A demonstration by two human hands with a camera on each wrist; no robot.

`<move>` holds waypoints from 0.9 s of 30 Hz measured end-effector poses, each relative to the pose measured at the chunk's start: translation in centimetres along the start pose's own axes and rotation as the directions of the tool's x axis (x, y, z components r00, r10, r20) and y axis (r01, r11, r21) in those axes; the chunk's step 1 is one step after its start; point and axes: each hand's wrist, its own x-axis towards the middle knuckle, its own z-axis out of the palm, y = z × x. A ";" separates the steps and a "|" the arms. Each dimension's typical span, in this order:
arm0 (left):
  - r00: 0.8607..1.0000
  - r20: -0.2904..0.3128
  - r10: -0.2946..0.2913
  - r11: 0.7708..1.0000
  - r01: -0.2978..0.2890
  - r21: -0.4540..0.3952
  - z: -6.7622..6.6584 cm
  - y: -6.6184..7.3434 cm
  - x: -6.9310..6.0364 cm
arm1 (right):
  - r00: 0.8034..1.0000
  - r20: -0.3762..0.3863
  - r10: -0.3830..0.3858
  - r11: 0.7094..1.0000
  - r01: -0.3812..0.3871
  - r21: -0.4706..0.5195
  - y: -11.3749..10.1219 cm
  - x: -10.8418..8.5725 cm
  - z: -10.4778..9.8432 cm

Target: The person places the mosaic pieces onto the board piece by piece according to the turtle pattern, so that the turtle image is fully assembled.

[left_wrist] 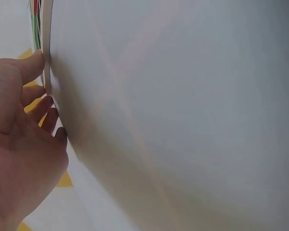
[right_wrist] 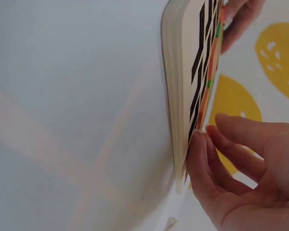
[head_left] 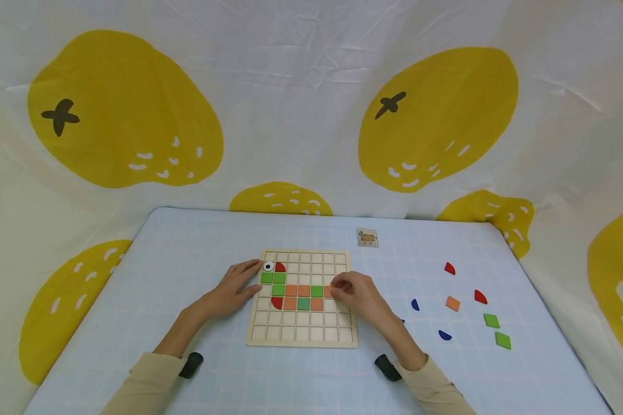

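Note:
A wooden grid board lies on the table, with square tiles in orange, green and teal, two red quarter-circle pieces and an eye piece in its cells. My left hand rests at the board's left edge, fingers extended; in the left wrist view its thumb touches the rim. Over the board's right part, the curled fingers of my right hand hold an orange square tile at its cell, at the right end of a tile row. The fingertips cover part of that tile.
Loose pieces lie right of the board: red quarter-circles, an orange square, green squares and dark blue half-circles. A small picture card sits behind the board. A fruit-printed cloth hangs behind the table.

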 end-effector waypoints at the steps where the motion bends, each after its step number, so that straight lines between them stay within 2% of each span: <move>1: 1.000 -0.001 0.000 1.000 0.000 0.001 0.0 0.0 0.0 | 1.000 -0.002 -0.004 1.000 0.004 0.000 0.1 -0.1 -0.1; 8: 1.000 -0.012 0.011 1.000 -0.011 0.002 -0.2 0.2 0.0 | 0.995 -0.074 -0.072 0.997 0.070 -0.031 1.2 -1.1 -1.4; 11: 1.000 -0.015 0.012 1.000 -0.012 0.008 -0.1 0.2 -0.1 | 0.992 -0.098 -0.076 0.996 0.070 -0.060 1.8 -1.5 -2.2; 14: 1.000 -0.016 0.009 1.000 -0.009 0.010 -0.1 0.1 -0.1 | 0.992 -0.115 -0.050 0.995 0.039 -0.093 2.3 -1.9 -3.1; 20: 0.998 -0.032 0.052 0.999 -0.052 0.008 0.0 -0.3 0.0 | 0.987 -0.158 -0.028 0.990 0.006 -0.138 3.5 -2.8 -4.8; 27: 0.997 -0.034 0.063 0.998 -0.063 0.000 0.0 0.1 -0.1 | 0.977 -0.206 0.061 0.984 -0.094 -0.152 4.8 -4.2 -7.0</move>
